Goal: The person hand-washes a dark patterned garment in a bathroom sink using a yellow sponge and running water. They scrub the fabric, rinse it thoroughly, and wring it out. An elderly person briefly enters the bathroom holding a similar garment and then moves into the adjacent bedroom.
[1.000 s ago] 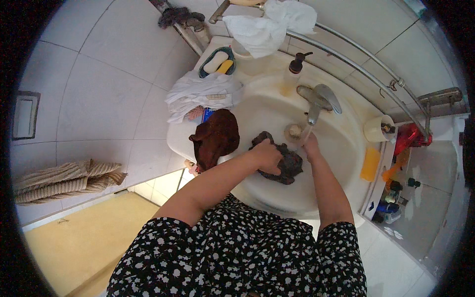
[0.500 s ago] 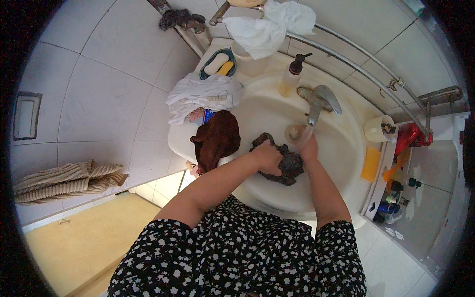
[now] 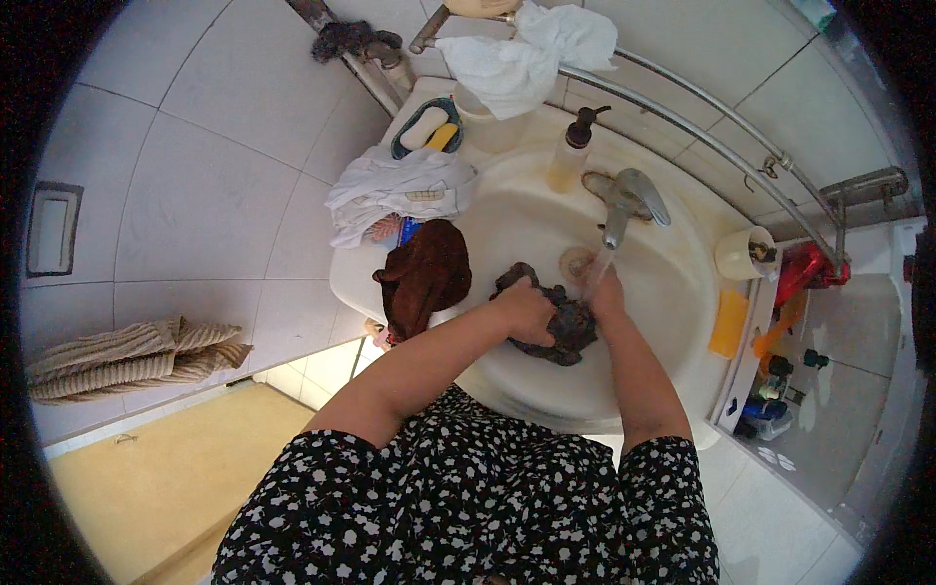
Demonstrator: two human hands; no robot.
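Observation:
A dark, wet, bunched cloth (image 3: 567, 333) lies in the white washbasin (image 3: 673, 322). My left hand (image 3: 527, 310) is closed on the cloth's left part, pressing it near the middle of the bowl. Just right of the cloth, my right hand (image 3: 606, 296) sits under the running water; its fingers are partly hidden by the stream and the hand itself. Water falls from the metal faucet (image 3: 624, 210) close to the drain (image 3: 576, 263). A dark brown cloth (image 3: 429, 276) hangs over the basin's left edge.
White cloth (image 3: 400, 192) and a soap dish (image 3: 402, 139) with two bars lie on the left ledge. A pump bottle (image 3: 569, 156) stands behind the bowl. At right are a cup (image 3: 738, 255) and an orange block (image 3: 728, 324). Metal rails (image 3: 673, 112) run above.
The view has shifted very slightly. Both hands stay almost where they were, at the dark wet cloth and under the stream, and the water keeps running.

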